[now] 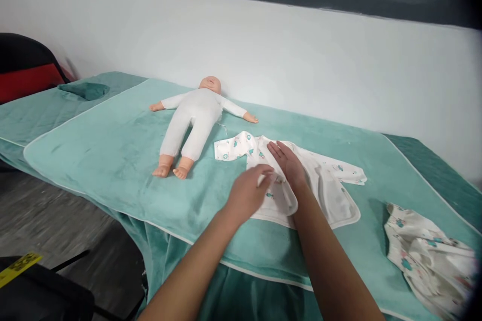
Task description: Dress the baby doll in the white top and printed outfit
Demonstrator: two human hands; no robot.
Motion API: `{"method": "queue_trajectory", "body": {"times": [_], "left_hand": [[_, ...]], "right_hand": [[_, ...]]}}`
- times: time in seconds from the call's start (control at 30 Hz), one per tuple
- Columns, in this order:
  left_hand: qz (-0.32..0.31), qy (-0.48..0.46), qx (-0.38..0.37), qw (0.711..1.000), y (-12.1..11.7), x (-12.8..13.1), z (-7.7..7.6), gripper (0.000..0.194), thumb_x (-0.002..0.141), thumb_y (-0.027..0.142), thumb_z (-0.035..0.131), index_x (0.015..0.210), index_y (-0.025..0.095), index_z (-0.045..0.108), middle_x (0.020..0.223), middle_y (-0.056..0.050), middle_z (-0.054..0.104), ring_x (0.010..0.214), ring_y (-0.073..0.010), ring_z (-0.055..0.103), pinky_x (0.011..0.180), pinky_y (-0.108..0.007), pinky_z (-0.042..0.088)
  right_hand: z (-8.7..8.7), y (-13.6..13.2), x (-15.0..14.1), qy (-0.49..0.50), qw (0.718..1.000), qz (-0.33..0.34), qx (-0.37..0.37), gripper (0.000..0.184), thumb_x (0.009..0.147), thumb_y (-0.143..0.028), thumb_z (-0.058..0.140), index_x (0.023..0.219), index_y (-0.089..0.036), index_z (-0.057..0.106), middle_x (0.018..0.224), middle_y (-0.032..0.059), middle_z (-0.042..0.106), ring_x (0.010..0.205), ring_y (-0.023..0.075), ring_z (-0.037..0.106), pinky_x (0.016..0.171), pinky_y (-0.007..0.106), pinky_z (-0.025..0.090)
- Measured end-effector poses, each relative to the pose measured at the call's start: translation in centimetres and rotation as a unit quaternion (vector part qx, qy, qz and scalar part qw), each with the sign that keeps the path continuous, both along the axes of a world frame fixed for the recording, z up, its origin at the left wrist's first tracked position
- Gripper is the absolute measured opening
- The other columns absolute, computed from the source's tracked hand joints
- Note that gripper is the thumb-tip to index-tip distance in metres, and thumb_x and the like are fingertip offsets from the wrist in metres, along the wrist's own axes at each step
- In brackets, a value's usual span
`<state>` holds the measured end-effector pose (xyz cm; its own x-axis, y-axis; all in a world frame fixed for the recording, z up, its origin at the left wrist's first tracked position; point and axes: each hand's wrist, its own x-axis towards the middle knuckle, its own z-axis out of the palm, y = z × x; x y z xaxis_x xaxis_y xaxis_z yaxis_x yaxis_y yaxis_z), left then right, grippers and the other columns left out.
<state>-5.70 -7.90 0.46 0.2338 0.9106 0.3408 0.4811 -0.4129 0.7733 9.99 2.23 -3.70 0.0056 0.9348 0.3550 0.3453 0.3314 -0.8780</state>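
A white baby shirt with small green and pink prints lies spread on the green cover, its front parted and one sleeve stretched to each side. My left hand is closed, fingers curled in a pinch on the edge of the shirt's front panel, which is lifted and folded over a little. Flat against the shirt near the neckline rests my right hand, its fingers stretched out. Just left of the shirt lies a baby doll on its back, arms spread, with a white cloth body and bare plastic hands and feet.
Crumpled printed baby pants, or a similar garment, lie at the right. The green cover drapes over the table's front edge. A black and red chair stands at the left. A white wall rises behind the table.
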Motion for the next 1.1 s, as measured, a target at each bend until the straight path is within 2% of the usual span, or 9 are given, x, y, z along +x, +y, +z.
{"method": "queue_trajectory", "body": {"times": [0.1,0.17,0.27,0.37,0.47,0.6,0.7,0.83,1.1], "left_hand": [[0.151,0.058,0.081,0.983,2.6,-3.3,-1.3,0.031,0.095,0.021,0.046,0.123,0.021,0.058,0.128,-0.008,0.064,0.123,-0.0231,0.056,0.107,-0.041,0.044],[0.198,0.161,0.109,0.961,4.4,-5.5,-2.4,0.040,0.091,0.015,0.049,0.131,0.017,0.054,0.137,-0.012,0.058,0.132,-0.0285,0.047,0.110,-0.047,0.041],[0.217,0.263,0.106,0.934,6.1,-7.6,-3.7,0.040,0.092,0.016,0.046,0.132,0.018,0.054,0.142,-0.011,0.055,0.139,-0.0312,0.041,0.109,-0.051,0.040],[0.205,0.298,0.114,0.925,6.5,-7.9,-4.3,0.028,0.095,0.017,0.042,0.115,0.020,0.062,0.139,-0.008,0.059,0.139,-0.0286,0.042,0.108,-0.048,0.041],[0.220,0.291,0.110,0.924,6.5,-7.7,-4.6,0.026,0.097,0.016,0.038,0.111,0.016,0.061,0.135,-0.011,0.061,0.136,-0.0288,0.046,0.106,-0.047,0.042],[0.270,0.226,0.152,0.923,6.0,-7.6,-4.8,0.027,0.099,0.017,0.034,0.109,0.012,0.058,0.132,-0.016,0.061,0.132,-0.0295,0.048,0.106,-0.047,0.042],[0.296,0.153,0.202,0.921,5.2,-7.6,-4.5,0.019,0.098,0.021,0.038,0.102,0.015,0.057,0.129,-0.017,0.061,0.126,-0.0279,0.053,0.104,-0.044,0.043],[0.292,0.102,0.245,0.919,4.1,-7.5,-4.0,0.009,0.095,0.022,0.046,0.095,0.018,0.054,0.128,-0.015,0.061,0.120,-0.0255,0.056,0.102,-0.043,0.043],[0.293,0.175,0.140,0.930,4.7,-7.3,-4.1,0.023,0.098,0.034,0.043,0.106,0.019,0.058,0.116,-0.010,0.067,0.107,-0.0273,0.060,0.092,-0.040,0.044]], "right_hand": [[0.5,-1.0,-0.5,0.190,0.976,0.014,-0.104,0.055,0.087,-0.048,0.060,0.135,-0.023,0.050,0.140,0.0108,0.057,0.128,0.0233,0.057,0.109,0.042,0.048],[0.9,-1.5,-1.2,0.232,0.964,0.023,-0.129,0.070,0.076,-0.042,0.074,0.138,-0.023,0.047,0.149,0.0103,0.049,0.136,0.0244,0.048,0.114,0.042,0.042],[1.2,-2.1,-2.0,0.126,0.986,0.046,-0.098,0.086,0.066,-0.036,0.081,0.142,-0.026,0.044,0.157,0.0066,0.035,0.146,0.0259,0.032,0.121,0.045,0.030],[0.9,-2.3,-2.2,-0.026,0.996,0.052,-0.063,0.082,0.065,-0.027,0.078,0.141,-0.026,0.048,0.160,0.0040,0.030,0.149,0.0275,0.022,0.123,0.048,0.022],[0.3,-2.2,-1.9,-0.087,0.996,0.006,-0.037,0.065,0.071,-0.021,0.065,0.134,-0.021,0.053,0.151,0.0086,0.043,0.142,0.0275,0.034,0.118,0.047,0.029],[0.2,-2.1,-1.7,-0.079,0.991,-0.094,-0.046,0.037,0.079,-0.025,0.054,0.114,-0.020,0.062,0.119,0.0090,0.063,0.105,0.0236,0.060,0.096,0.042,0.048],[0.6,-2.4,-2.1,-0.095,0.987,-0.111,-0.066,0.034,0.082,-0.038,0.057,0.110,-0.021,0.061,0.114,0.0071,0.064,0.093,0.0218,0.061,0.088,0.040,0.049],[1.0,-2.7,-3.0,-0.186,0.977,-0.092,-0.055,0.051,0.076,-0.051,0.067,0.117,-0.022,0.059,0.122,0.0098,0.060,0.111,0.0283,0.056,0.092,0.043,0.046],[1.2,-2.6,-2.7,-0.149,0.979,-0.107,-0.085,0.016,0.083,-0.029,0.052,0.095,-0.024,0.062,0.100,0.0028,0.066,0.090,0.0200,0.061,0.081,0.034,0.045]]}}
